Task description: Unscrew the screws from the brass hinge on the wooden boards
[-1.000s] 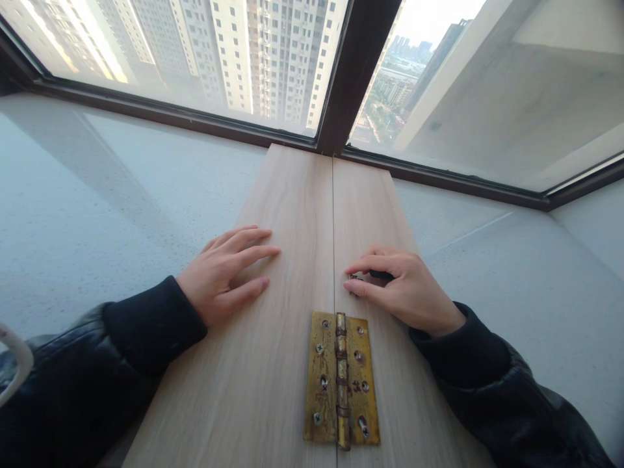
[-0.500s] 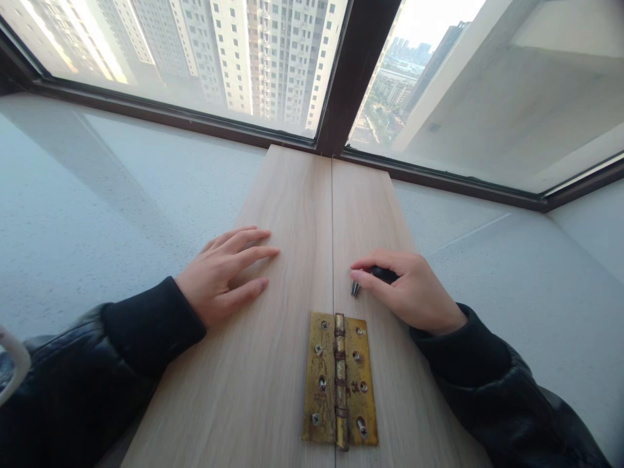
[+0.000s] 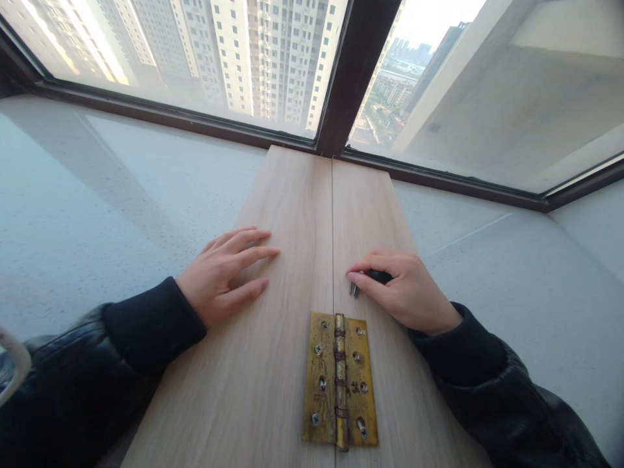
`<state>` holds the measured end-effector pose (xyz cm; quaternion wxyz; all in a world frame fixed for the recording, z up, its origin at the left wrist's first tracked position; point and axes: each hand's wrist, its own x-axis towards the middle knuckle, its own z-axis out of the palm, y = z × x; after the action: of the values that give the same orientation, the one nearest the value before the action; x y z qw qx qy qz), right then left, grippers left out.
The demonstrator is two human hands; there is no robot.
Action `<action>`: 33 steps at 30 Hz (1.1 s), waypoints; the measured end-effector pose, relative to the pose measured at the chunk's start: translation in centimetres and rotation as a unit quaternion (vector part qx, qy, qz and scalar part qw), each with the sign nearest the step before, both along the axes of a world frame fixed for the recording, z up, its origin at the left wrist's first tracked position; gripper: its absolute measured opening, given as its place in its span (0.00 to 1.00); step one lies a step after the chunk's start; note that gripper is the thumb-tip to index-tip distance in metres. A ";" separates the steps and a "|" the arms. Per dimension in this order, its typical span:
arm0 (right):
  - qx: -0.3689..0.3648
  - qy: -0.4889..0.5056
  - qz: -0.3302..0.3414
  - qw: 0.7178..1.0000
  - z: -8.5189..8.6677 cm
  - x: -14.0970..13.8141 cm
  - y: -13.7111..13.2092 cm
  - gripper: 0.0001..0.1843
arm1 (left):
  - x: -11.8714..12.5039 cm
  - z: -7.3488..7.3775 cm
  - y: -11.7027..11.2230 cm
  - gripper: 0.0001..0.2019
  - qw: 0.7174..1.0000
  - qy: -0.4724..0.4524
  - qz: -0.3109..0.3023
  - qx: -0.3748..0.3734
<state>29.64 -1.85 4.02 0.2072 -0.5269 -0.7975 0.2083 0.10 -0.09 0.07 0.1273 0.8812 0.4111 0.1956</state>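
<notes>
Two pale wooden boards (image 3: pixel 292 214) lie side by side on a grey sill, joined near me by a worn brass hinge (image 3: pixel 340 379) with several screws in it. My left hand (image 3: pixel 225 272) rests flat on the left board, fingers spread, holding nothing. My right hand (image 3: pixel 401 290) lies on the right board just above the hinge, curled over a small dark object that is mostly hidden. Its fingertips touch two small loose screws (image 3: pixel 353 289) on the board.
The grey speckled sill (image 3: pixel 97 214) spreads to both sides of the boards. A dark window frame (image 3: pixel 351 71) runs along the far edge, with tall buildings beyond the glass. A white curved object (image 3: pixel 14 364) shows at the left edge.
My right hand drew back slightly and uncovered the small screws, then shifted a little left so its fingertips meet them. My left hand has stayed still.
</notes>
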 end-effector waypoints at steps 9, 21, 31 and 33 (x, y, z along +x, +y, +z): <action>-0.009 -0.001 -0.016 1.000 0.1 0.1 0.0 0.07 | 0.0 -0.1 0.0 0.20 1.000 0.004 0.002 -0.003; -0.006 -0.004 -0.029 1.000 0.0 0.3 0.0 0.08 | 0.0 -0.1 0.0 0.20 1.000 0.001 0.002 -0.003; -0.005 -0.009 -0.026 1.000 0.0 0.3 0.1 0.07 | 0.0 -0.1 0.0 0.20 1.000 -0.004 0.002 -0.007; -0.003 -0.009 -0.027 1.000 -0.1 0.2 0.1 0.07 | 0.0 -0.1 0.0 0.20 1.000 -0.003 0.002 -0.007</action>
<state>29.87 -1.76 3.89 0.2039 -0.5506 -0.7842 0.2007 0.11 -0.09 0.01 0.1342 0.8788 0.4139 0.1958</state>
